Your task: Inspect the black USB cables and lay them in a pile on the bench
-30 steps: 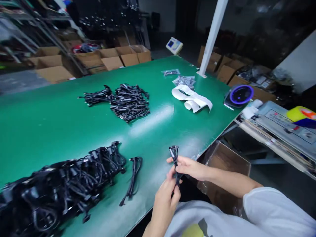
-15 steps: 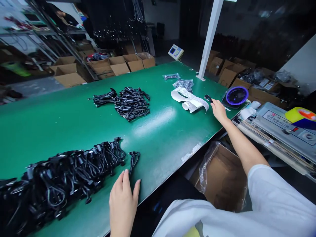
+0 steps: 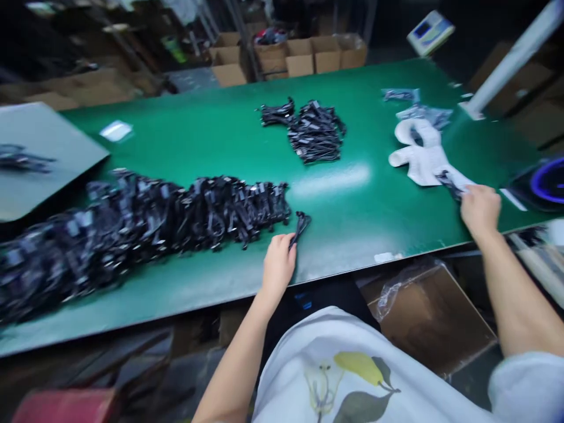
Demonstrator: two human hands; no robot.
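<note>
My left hand is closed around the lower end of a small bundled black cable near the table's front edge. Just left of it stretches a long heap of black cables, each folded into a bundle. My right hand is closed on another black cable bundle, blurred, which sticks out to the left over a strip of white labels. A smaller pile of bundled cables lies farther back in the middle of the green table.
Clear plastic bags lie behind the labels. A scale with a purple-rimmed dish stands at the right, near a white post. A pale box is at the left. Below the edge sits an open carton.
The view has swung left, so the table's things appear farther right. My right hand has brought its cable bundle over the label strip. My left hand's fingers have closed on the single cable bundle.
</note>
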